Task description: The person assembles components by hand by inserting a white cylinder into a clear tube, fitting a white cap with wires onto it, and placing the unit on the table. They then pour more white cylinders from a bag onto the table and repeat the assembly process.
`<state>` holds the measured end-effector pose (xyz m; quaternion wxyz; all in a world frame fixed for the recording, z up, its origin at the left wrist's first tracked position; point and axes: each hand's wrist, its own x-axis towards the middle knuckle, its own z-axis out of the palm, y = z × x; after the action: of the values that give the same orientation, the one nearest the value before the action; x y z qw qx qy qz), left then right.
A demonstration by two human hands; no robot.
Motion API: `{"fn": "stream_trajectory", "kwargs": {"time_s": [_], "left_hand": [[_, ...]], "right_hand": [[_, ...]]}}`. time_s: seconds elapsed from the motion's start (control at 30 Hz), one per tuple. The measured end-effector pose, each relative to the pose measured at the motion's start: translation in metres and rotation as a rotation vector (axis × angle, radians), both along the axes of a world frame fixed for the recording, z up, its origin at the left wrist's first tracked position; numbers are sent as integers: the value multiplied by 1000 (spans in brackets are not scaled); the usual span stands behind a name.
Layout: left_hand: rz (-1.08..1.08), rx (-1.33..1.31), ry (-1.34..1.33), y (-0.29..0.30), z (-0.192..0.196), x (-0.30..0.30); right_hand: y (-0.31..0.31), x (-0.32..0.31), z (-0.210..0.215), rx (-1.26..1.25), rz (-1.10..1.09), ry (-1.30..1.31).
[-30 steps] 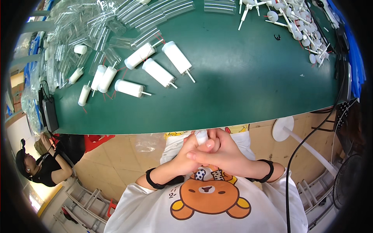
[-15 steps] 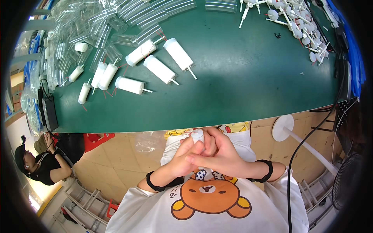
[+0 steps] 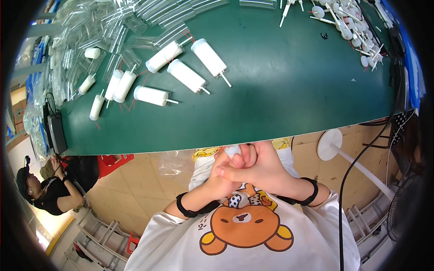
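Just below the table's near edge, in front of my lap, both my hands are wrapped together around a small white piece [image 3: 232, 150]. Only its pale rounded end shows above the fingers; the rest is hidden in my grip. My left hand [image 3: 219, 178] closes on it from the left. From the other side my right hand [image 3: 260, 165] presses in, its thumb lying across the left hand. On the table ahead lie several white cylinders [image 3: 186, 76] in clear sleeves, with thin white stems and red threads.
Clear plastic tubes [image 3: 176, 16] are heaped at the table's far left. White sticks with round discs [image 3: 346, 27] are piled at the far right. A black cable [image 3: 342, 203] hangs on my right, near a fan [image 3: 404, 210]. Another person [image 3: 49, 192] sits at left.
My clasped hands have moved slightly up toward the table edge, and less of the white piece's end shows. The things on the table appear to lie as before.
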<state>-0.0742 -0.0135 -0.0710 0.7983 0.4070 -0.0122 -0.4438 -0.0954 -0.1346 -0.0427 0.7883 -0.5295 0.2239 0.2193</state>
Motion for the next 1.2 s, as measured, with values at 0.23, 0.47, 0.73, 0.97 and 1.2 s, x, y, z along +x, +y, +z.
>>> {"fn": "stream_trajectory", "kwargs": {"time_s": [0.23, 0.47, 0.73, 0.97, 1.2], "left_hand": [[-355, -344, 139, 23, 7, 10], [-629, -315, 96, 22, 31, 23], [-586, -408, -42, 23, 41, 22], [-278, -274, -291, 15, 44, 22], [170, -386, -409, 14, 37, 25]], "right_hand": [[2, -30, 30, -86, 33, -346], [1, -24, 42, -764, -190, -957], [4, -26, 48, -962, -239, -1046], [-12, -30, 48, -1130, -186, -1111], [-12, -34, 43, -939, -246, -1063]]}}
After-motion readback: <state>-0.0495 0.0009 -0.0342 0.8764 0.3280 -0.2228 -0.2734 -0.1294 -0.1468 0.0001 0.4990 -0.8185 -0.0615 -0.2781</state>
